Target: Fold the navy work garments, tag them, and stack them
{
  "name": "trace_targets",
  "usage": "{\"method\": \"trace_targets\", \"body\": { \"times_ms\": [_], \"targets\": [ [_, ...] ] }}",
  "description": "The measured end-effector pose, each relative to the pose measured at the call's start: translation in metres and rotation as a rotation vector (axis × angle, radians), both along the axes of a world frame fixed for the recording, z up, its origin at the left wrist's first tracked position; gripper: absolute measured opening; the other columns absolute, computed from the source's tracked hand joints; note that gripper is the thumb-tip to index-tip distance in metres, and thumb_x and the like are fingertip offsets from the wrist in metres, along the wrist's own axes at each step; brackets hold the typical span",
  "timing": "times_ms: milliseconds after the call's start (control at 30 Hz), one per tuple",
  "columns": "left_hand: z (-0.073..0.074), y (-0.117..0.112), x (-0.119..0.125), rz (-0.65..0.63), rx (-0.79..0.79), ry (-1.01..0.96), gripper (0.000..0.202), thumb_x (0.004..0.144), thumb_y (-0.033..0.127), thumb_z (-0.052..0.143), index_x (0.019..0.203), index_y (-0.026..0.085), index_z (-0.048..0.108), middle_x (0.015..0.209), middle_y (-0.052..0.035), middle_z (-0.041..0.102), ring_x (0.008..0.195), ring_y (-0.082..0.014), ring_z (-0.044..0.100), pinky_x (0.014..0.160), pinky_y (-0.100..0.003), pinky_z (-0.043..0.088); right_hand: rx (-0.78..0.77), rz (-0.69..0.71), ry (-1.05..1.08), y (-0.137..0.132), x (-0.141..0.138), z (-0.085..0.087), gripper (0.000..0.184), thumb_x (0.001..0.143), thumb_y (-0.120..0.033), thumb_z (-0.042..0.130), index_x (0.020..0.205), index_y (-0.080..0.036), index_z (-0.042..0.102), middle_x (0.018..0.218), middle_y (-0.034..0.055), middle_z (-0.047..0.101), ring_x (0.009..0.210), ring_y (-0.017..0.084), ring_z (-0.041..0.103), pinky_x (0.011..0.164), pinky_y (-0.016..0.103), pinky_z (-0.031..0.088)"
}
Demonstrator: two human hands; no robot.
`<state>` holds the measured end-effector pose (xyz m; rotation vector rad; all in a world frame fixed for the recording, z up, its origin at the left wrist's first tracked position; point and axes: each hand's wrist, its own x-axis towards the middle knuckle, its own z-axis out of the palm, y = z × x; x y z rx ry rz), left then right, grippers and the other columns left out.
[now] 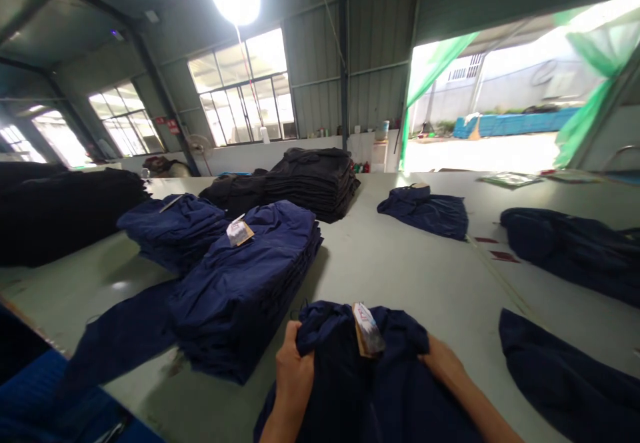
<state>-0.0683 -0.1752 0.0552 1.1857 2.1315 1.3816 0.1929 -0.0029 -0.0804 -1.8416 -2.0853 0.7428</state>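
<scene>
A pair of navy trousers hangs between my hands at the near edge of the table, its gathered waistband uppermost. A cardboard hang tag dangles at the middle of the waist. My left hand is closed round the left end of the waistband, thumb on top. On the opposite end, my right hand grips the cloth, its fingers partly hidden behind the fabric. Left of my hands lies a tall stack of folded navy trousers, with another tag on its top piece.
A smaller navy pile and stacks of black garments stand farther back on the pale table. Single navy garments lie to the right, near dark red patches. Blue cloth is at lower left.
</scene>
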Motion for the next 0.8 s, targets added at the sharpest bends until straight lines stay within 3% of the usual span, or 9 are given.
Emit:
{"method": "trace_targets", "body": {
  "times_ms": [100,200,267,367,467,567,667,800],
  "targets": [
    [0.012,0.004,-0.014,-0.077,0.021,-0.03,0.011,0.068,0.027,0.047,0.079,0.023,0.049,0.058,0.006,0.056,0.058,-0.0135,0.056,0.057,-0.02,0.042,-0.017,0.009,0.012,-0.004,-0.013,0.015,0.055,0.068,-0.03,0.049,0.122,-0.02,0.052,0.119,0.005,0.059,0.108,0.027,0.054,0.088,0.035,0.043],
    [0.03,0.003,-0.027,-0.118,0.05,-0.05,0.012,0.069,0.03,0.047,0.079,0.023,0.048,0.058,0.0057,0.056,0.057,-0.0131,0.055,0.055,-0.02,0.042,0.077,-0.004,0.035,-0.001,-0.029,0.05,0.054,0.07,-0.026,0.044,0.123,-0.018,0.05,0.123,0.0043,0.056,0.113,0.024,0.05,0.093,0.033,0.04],
    [0.047,-0.002,-0.038,-0.106,0.092,-0.038,0.016,0.069,0.033,0.048,0.081,0.023,0.048,0.059,0.005,0.056,0.056,-0.0128,0.054,0.054,-0.02,0.042,0.203,-0.04,0.035,0.005,-0.042,0.085,0.053,0.073,-0.024,0.04,0.124,-0.017,0.048,0.123,0.0051,0.056,0.113,0.024,0.049,0.094,0.033,0.038],
    [0.081,-0.012,-0.059,-0.021,0.214,0.062,0.022,0.069,0.04,0.05,0.083,0.022,0.048,0.062,0.0042,0.054,0.056,-0.0119,0.052,0.054,-0.02,0.043,0.374,-0.146,-0.035,0.018,-0.068,0.152,0.054,0.073,-0.018,0.039,0.127,-0.014,0.042,0.116,0.0105,0.059,0.104,0.027,0.055,0.088,0.036,0.04],
    [0.116,-0.021,-0.086,0.154,0.353,0.174,0.029,0.066,0.045,0.053,0.082,0.022,0.048,0.063,0.0043,0.05,0.056,-0.0113,0.049,0.054,-0.021,0.044,0.566,-0.169,-0.038,0.035,-0.104,0.218,0.052,0.074,-0.019,0.042,0.126,-0.013,0.041,0.103,0.0128,0.063,0.094,0.028,0.059,0.079,0.035,0.042],
    [0.143,-0.021,-0.116,0.369,0.478,0.204,0.037,0.062,0.051,0.055,0.081,0.021,0.048,0.067,0.0038,0.049,0.057,-0.0115,0.048,0.056,-0.024,0.045,0.762,-0.115,0.027,0.059,-0.152,0.266,0.047,0.077,-0.023,0.042,0.122,-0.013,0.042,0.098,0.0113,0.064,0.092,0.027,0.058,0.077,0.034,0.042],
    [0.153,-0.015,-0.144,0.534,0.523,0.201,0.043,0.058,0.054,0.057,0.084,0.021,0.047,0.073,0.0021,0.05,0.061,-0.0132,0.05,0.059,-0.028,0.047,0.841,-0.061,0.052,0.089,-0.208,0.291,0.044,0.079,-0.024,0.041,0.122,-0.013,0.04,0.1,0.0112,0.062,0.091,0.026,0.058,0.077,0.033,0.041],
    [0.141,-0.01,-0.179,0.667,0.454,0.192,0.049,0.054,0.055,0.057,0.087,0.021,0.047,0.077,-0.0004,0.053,0.066,-0.0167,0.054,0.064,-0.032,0.049,0.819,0.023,0.012,0.124,-0.284,0.297,0.041,0.083,-0.025,0.037,0.123,-0.014,0.038,0.099,0.0101,0.062,0.088,0.023,0.058,0.075,0.03,0.039]
  ]
}}
